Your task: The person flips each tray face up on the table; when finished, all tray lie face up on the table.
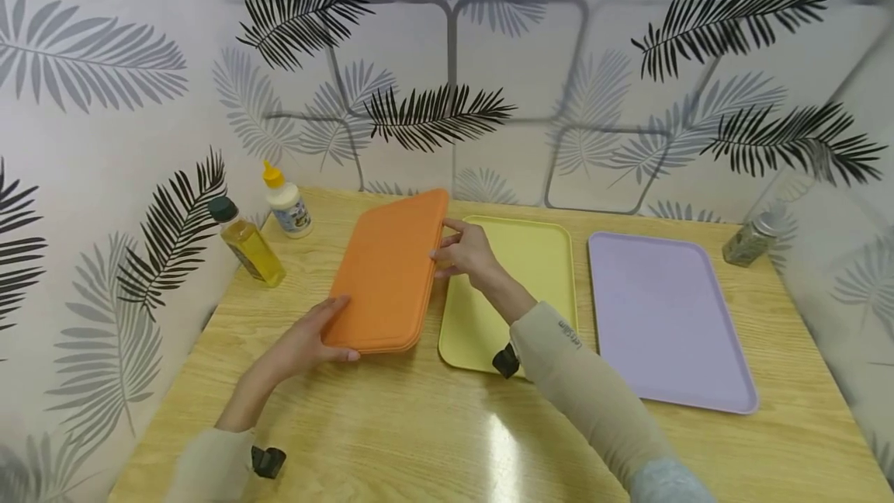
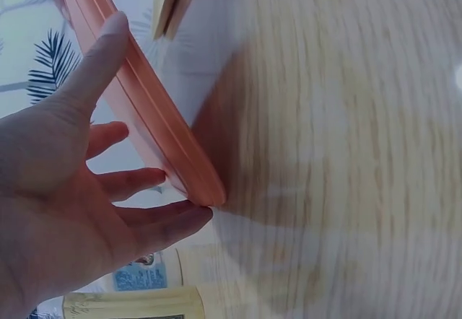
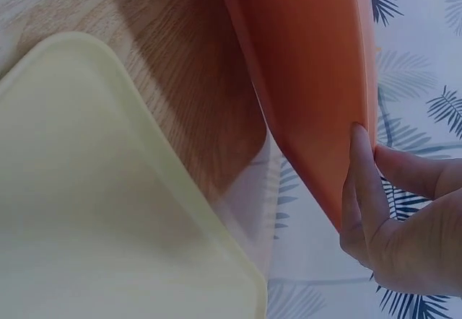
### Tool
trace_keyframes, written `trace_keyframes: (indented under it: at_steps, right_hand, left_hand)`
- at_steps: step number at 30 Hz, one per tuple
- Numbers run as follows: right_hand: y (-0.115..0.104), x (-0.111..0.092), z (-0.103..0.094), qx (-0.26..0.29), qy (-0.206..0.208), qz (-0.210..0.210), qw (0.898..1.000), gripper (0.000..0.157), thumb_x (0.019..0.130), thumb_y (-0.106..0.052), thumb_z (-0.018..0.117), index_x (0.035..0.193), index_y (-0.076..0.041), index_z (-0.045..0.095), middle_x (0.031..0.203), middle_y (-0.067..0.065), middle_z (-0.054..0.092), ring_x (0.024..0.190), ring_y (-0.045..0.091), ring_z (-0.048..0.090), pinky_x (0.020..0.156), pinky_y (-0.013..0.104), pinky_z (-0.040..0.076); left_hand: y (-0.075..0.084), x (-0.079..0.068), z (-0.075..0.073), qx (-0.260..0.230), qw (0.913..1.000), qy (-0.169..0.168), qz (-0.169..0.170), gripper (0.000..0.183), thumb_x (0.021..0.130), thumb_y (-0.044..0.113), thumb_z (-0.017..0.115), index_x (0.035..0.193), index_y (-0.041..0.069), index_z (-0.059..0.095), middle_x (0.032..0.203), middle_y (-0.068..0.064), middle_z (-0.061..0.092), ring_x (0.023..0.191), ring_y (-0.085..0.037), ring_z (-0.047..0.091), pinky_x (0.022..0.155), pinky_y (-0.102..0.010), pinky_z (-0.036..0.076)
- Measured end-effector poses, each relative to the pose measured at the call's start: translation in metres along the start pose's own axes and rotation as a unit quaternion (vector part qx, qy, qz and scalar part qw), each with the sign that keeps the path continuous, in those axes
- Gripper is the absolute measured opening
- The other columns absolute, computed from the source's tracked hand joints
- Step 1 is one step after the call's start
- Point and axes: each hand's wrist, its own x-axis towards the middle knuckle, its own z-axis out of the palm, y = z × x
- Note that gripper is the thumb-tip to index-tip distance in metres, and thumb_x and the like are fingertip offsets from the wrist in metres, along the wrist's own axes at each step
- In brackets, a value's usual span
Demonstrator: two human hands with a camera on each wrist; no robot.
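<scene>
An orange tray [image 1: 387, 270] is held tilted above the left part of the table, its right side raised. My left hand [image 1: 307, 344] grips its near left corner, thumb on one side and fingertips along the other, as the left wrist view shows. Up at the far right edge, my right hand [image 1: 471, 254] pinches the rim between thumb and fingers. The tray's edge [image 2: 155, 110] looks layered; I cannot tell whether it is one tray or two stacked. Under my right forearm lies a yellow tray [image 1: 538, 266], flat on the table and partly hidden by that arm.
A purple tray [image 1: 663, 317] lies flat on the wooden table [image 1: 391, 425], right of the yellow one. Back left stand a yellow oil bottle [image 1: 254, 251] with a dark cap and a white glue bottle [image 1: 289, 212]. A small jar [image 1: 754, 239] is at the back right.
</scene>
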Motion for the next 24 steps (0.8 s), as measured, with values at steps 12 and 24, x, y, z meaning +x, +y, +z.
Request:
trace_keyframes:
  at_steps: [12, 24]
  right_hand:
    - [-0.008, -0.003, -0.005, -0.012, -0.004, -0.010, 1.000, 0.072, 0.084, 0.009, 0.068, 0.147, -0.004, 0.037, 0.101, 0.013, 0.051, 0.092, 0.037, 0.062, 0.065, 0.038, 0.058]
    - [-0.019, -0.004, -0.004, 0.005, -0.025, -0.025, 0.999, 0.069, 0.086, 0.008, 0.066, 0.147, -0.007, 0.039, 0.099, 0.010, 0.053, 0.084, 0.022, 0.064, 0.069, 0.043, 0.058]
  left_hand:
    - [0.012, -0.005, 0.004, -0.005, 0.9998, -0.018, -0.012, 0.096, 0.078, 0.038, 0.080, 0.151, 0.005, 0.028, 0.150, -0.033, 0.022, 0.134, -0.053, 0.027, 0.104, -0.063, 0.030]
    - [0.022, -0.017, 0.014, -0.001, 0.9997, 0.025, -0.003, 0.088, 0.080, 0.034, 0.079, 0.149, 0.004, 0.034, 0.144, -0.037, 0.031, 0.128, -0.055, 0.035, 0.100, -0.063, 0.034]
